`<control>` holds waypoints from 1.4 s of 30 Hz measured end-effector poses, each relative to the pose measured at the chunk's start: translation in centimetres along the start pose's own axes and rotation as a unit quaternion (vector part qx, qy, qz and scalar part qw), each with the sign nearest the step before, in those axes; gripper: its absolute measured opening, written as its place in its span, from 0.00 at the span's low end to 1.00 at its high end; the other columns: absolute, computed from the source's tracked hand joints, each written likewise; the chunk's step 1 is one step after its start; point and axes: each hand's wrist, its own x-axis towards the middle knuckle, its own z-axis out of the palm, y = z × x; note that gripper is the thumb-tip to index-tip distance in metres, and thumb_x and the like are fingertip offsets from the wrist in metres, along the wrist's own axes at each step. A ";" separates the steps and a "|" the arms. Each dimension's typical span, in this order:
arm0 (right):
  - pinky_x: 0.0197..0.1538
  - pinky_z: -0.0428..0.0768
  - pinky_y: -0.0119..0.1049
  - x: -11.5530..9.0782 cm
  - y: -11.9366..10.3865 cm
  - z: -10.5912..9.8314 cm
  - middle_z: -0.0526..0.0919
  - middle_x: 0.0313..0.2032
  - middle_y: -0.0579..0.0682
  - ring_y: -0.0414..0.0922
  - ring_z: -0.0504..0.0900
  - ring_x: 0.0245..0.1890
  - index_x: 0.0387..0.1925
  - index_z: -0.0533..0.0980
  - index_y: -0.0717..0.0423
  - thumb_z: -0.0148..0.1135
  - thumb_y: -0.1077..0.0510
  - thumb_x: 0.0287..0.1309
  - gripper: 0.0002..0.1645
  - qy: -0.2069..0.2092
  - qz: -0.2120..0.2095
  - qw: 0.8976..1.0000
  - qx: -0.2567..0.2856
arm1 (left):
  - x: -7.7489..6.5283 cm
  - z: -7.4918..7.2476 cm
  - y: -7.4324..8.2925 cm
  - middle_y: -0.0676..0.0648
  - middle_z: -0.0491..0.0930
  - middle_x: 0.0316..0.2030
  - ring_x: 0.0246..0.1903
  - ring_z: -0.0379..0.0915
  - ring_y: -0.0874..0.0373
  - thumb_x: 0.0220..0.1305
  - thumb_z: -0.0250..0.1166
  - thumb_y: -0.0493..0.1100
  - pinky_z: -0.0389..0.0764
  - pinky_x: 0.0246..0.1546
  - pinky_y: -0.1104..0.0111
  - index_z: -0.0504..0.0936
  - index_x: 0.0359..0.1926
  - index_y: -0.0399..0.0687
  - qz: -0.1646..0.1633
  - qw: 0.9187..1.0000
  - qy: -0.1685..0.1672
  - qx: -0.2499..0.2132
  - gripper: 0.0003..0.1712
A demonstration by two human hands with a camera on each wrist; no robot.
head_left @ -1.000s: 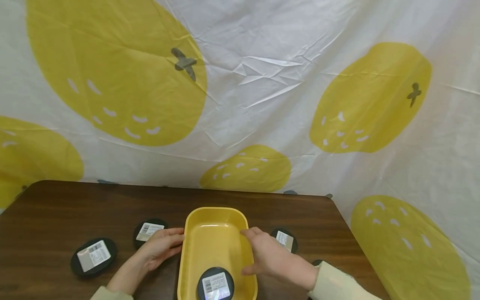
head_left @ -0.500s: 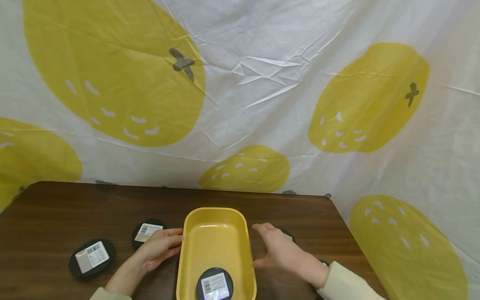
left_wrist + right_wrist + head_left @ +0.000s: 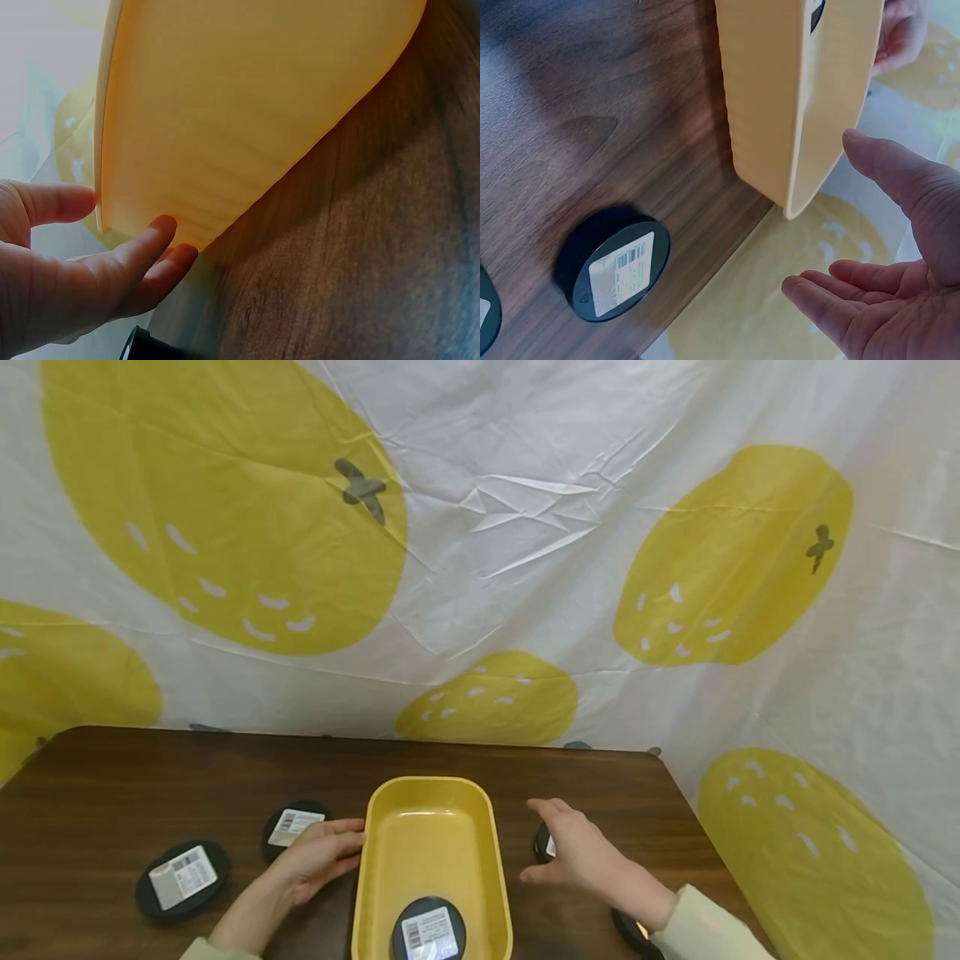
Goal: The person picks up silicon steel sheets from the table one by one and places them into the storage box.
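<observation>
The head view looks forward and down across the dark brown wood-grain desk [image 3: 225,768] toward a white-and-yellow patterned fabric sheet [image 3: 517,510]. The wrist views sit low, close and steeply tilted: the left faces one outer side of the rectangular yellow tray [image 3: 210,112], the right its opposite side, from farther off. All three share tray, desk and sheet.

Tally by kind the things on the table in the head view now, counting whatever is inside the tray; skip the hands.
Yellow tray: 1
Round black pieces: 5 (one inside the tray, four outside it)
Total: 6
</observation>
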 end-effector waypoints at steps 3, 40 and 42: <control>0.50 0.76 0.51 -0.2 0.4 -0.1 0.73 0.53 0.64 0.59 0.75 0.51 0.58 0.66 0.70 0.77 0.56 0.37 0.47 0.012 0.010 1.000 -0.002 | 0.0 0.0 0.0 0.23 0.58 0.62 0.57 0.64 0.47 0.67 0.52 0.36 0.69 0.58 0.53 0.53 0.62 0.15 0.001 1.000 -0.002 0.002 0.31; 0.53 0.74 0.53 -1.5 6.1 0.7 0.75 0.50 0.69 0.63 0.74 0.51 0.55 0.67 0.76 0.78 0.57 0.34 0.47 0.082 0.046 0.995 -0.033 | 0.1 0.0 -0.1 0.23 0.60 0.61 0.57 0.65 0.47 0.68 0.50 0.34 0.67 0.58 0.51 0.52 0.62 0.14 0.005 1.000 0.000 0.004 0.30; 0.53 0.73 0.54 -1.6 6.3 0.7 0.74 0.51 0.69 0.63 0.74 0.51 0.55 0.67 0.77 0.78 0.57 0.34 0.47 0.082 0.050 0.995 -0.031 | 0.1 0.0 0.0 0.24 0.60 0.61 0.56 0.65 0.48 0.68 0.50 0.34 0.68 0.58 0.52 0.52 0.62 0.14 0.005 1.000 0.000 0.004 0.30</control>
